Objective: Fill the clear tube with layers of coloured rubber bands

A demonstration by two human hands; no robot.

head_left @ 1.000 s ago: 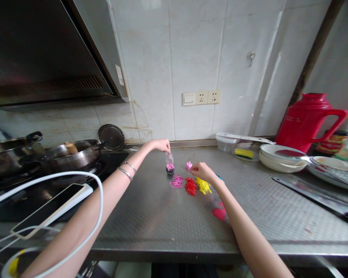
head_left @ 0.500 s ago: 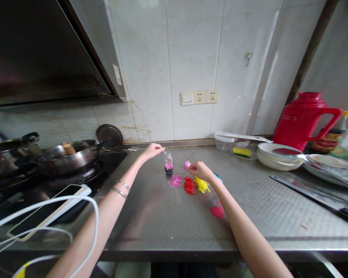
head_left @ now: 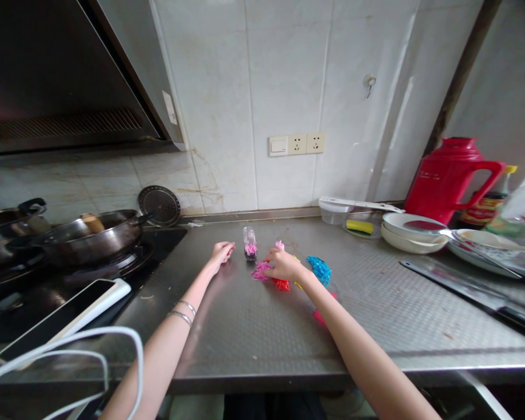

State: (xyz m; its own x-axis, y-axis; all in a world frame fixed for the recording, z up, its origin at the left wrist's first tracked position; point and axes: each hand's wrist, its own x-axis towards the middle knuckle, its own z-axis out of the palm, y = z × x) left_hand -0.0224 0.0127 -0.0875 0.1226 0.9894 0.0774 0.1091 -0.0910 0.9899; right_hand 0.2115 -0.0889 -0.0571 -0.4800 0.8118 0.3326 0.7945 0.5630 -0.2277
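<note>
My left hand [head_left: 222,254] rests over the steel counter to the left of a small clear bottle [head_left: 249,244]. Its fingers are curled closed, and their inner side is hidden. The upright bottle has pink pieces inside and a dark bottom. My right hand [head_left: 284,265] reaches with thumb and fingers apart over a pile of pink pieces [head_left: 259,270], like small rubber bands. Red pieces [head_left: 281,284] show below this hand, which mostly covers the yellow ones [head_left: 297,285]. Behind its fingers stands a small pink object [head_left: 280,245]. Blue pieces [head_left: 319,270] lie farther right.
A pink-red item [head_left: 319,317] is partly under my right forearm. Pans [head_left: 91,239] and a phone [head_left: 59,321] with white cables are at left. At right are a cleaver-like knife [head_left: 455,289], bowls [head_left: 413,242], a sponge [head_left: 359,226] and a red thermos [head_left: 446,181].
My left hand has left the bottle's top and dropped down to the left. My right hand has moved left from near the small pink object to the pink pile, uncovering the blue pieces.
</note>
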